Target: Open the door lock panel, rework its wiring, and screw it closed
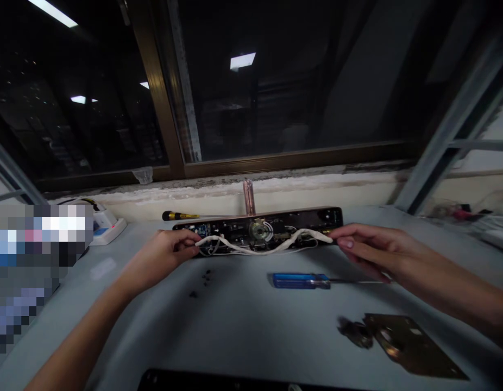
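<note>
At frame centre, the left hand [168, 251] and right hand [376, 248] each have a pinching grip near an end of the white cable [282, 247], apparently so it spreads along the open black housing [306, 219].

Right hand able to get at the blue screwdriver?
Likely yes: the blue screwdriver lies near the right hand, its handle uncovered. But that hand pinches one end of the white cable and would probably need to let go first.
</note>
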A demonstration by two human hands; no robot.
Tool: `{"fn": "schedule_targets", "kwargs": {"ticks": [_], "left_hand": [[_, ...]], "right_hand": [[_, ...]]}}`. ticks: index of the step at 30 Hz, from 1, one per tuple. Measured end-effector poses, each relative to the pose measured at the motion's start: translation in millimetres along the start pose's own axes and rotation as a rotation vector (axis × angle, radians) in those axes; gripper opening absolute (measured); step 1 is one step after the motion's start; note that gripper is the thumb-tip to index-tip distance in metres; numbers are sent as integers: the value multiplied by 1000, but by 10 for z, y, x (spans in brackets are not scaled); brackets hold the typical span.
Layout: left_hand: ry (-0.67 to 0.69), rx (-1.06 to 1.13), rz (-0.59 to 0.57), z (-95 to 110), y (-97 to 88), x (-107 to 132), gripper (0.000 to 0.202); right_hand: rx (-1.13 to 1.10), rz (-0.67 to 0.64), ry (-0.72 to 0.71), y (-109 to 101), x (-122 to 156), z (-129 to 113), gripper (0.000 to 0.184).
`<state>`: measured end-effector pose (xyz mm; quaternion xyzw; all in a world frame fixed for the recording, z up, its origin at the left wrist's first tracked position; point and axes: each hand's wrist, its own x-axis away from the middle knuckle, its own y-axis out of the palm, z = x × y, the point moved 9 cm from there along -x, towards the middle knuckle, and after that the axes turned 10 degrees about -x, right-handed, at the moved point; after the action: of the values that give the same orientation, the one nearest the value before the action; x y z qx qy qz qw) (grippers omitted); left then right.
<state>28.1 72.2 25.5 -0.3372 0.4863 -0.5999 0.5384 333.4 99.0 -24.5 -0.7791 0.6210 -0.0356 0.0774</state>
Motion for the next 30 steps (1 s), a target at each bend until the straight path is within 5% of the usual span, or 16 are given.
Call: {"fn": "schedule_targets", "kwargs": {"ticks": [7, 12, 17, 20, 24, 30], "left_hand": [[129, -87, -235, 109, 105, 103, 20], [199, -161, -240, 180, 143, 131, 17], [106, -183, 169, 171, 6, -50, 14], [226, -258, 452, 322, -37, -119, 12], [423, -338, 615, 420, -1, -134, 11], [441, -411, 753, 382, 8, -83, 12]], "right_hand": [[-2, 3, -19, -94, 20, -76, 42], [-4, -45, 10, -59, 84, -145, 38], [-38, -169, 94, 80, 189, -104, 31], [-2, -183, 79, 87, 208, -76, 24], [69, -169, 70, 39, 180, -57, 24], [71, -193, 62, 36, 149, -49, 27]]}}
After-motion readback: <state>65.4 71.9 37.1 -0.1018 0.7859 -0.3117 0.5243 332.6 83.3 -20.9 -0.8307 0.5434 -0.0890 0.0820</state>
